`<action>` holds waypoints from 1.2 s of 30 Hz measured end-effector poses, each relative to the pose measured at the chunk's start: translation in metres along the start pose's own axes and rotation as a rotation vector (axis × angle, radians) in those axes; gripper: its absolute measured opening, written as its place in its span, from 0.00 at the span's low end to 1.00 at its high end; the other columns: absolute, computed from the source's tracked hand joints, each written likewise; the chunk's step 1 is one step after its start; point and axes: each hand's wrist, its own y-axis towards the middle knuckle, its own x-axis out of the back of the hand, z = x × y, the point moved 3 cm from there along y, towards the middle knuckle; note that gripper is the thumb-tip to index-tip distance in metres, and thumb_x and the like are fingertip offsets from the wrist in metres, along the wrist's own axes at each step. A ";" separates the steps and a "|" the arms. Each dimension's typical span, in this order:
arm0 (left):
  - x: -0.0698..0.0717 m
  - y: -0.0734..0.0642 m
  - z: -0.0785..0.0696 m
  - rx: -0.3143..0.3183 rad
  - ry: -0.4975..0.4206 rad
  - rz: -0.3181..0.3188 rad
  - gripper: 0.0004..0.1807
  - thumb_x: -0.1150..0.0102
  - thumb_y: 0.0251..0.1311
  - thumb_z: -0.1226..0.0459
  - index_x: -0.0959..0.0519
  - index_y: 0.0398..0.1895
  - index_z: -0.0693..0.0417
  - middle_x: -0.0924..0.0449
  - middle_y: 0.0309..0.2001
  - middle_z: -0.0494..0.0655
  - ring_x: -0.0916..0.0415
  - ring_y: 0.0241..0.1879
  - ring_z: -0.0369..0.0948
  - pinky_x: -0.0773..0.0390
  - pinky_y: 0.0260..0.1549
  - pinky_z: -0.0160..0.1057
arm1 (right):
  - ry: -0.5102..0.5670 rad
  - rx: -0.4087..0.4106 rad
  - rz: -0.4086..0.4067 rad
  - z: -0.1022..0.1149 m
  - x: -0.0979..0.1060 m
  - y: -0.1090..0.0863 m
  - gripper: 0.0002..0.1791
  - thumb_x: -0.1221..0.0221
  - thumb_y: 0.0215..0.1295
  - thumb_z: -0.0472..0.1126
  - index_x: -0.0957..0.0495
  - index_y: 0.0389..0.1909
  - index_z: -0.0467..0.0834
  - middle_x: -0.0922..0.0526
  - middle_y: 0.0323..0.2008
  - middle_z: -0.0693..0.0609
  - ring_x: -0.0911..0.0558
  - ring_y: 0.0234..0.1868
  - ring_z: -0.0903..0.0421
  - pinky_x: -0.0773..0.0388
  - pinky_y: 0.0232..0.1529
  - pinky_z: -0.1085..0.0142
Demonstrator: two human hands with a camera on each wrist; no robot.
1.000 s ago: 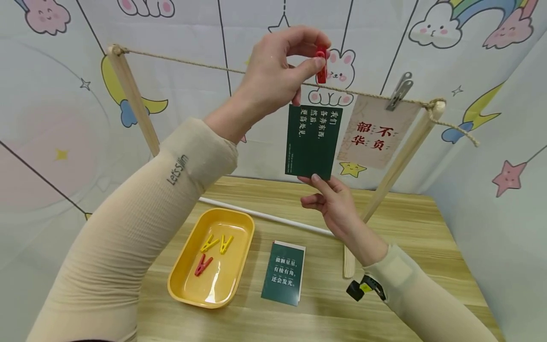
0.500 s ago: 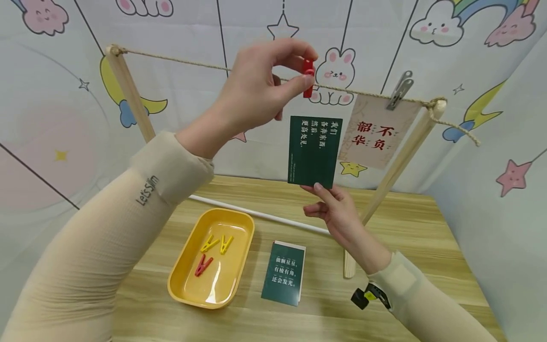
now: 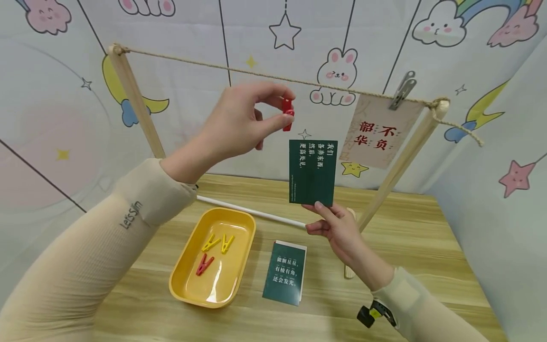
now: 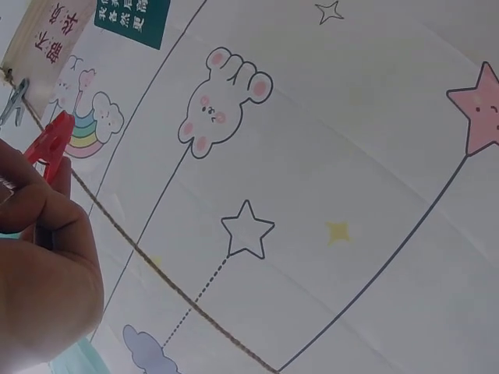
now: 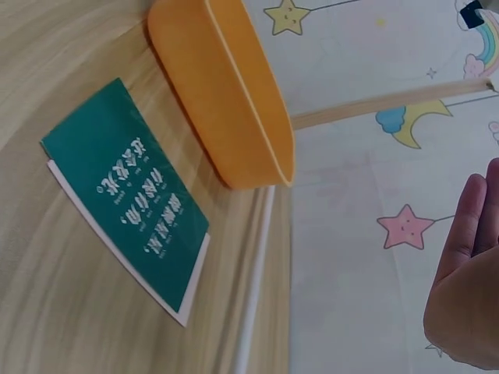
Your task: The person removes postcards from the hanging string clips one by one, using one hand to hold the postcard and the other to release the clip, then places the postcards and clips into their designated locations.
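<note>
Between thumb and fingers my left hand (image 3: 245,118) pinches a red clothespin (image 3: 288,114), below the twine in the head view. The left wrist view shows the red clothespin (image 4: 54,144) at the fingertips. My right hand (image 3: 337,228) pinches the lower edge of a dark green card (image 3: 313,172) with white writing, held upright under the clothespin and apart from it. The twine (image 3: 273,76) runs between two wooden posts. At its right end a metal clip (image 3: 402,91) holds a beige card (image 3: 378,130) with red characters.
On the wooden table stands a yellow tray (image 3: 177,285) containing two yellow clothespins (image 3: 227,243) and a red one (image 3: 205,264). Right of it lies a small stack of cards (image 3: 284,273), a green one on top. A white rod (image 3: 256,213) crosses behind them, between the posts.
My left hand has come down and left with the red clothespin, from the twine to below it. My right hand has lowered the green card. The clipped beige card stays put.
</note>
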 end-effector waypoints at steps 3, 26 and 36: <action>-0.005 -0.009 0.006 0.014 0.008 0.032 0.17 0.32 0.73 0.60 0.18 0.61 0.52 0.12 0.52 0.45 0.25 0.15 0.45 0.19 0.20 0.37 | 0.005 -0.019 -0.007 -0.007 0.000 -0.003 0.15 0.44 0.84 0.47 0.18 0.60 0.43 0.09 0.54 0.52 0.10 0.30 0.59 0.11 0.47 0.60; -0.045 -0.089 0.087 0.299 0.063 0.261 0.18 0.30 0.70 0.62 0.17 0.60 0.57 0.11 0.49 0.51 0.19 0.22 0.41 0.15 0.22 0.39 | -0.038 -0.173 0.016 -0.057 0.005 -0.022 0.22 0.42 0.83 0.47 0.24 0.65 0.34 0.13 0.61 0.43 0.10 0.32 0.60 0.11 0.47 0.61; -0.059 -0.125 0.129 0.451 0.076 0.380 0.18 0.30 0.71 0.60 0.18 0.58 0.59 0.12 0.48 0.53 0.22 0.20 0.41 0.15 0.23 0.37 | -0.057 -0.229 0.049 -0.087 0.010 -0.035 0.23 0.41 0.82 0.47 0.22 0.66 0.35 0.12 0.58 0.44 0.09 0.33 0.60 0.11 0.44 0.62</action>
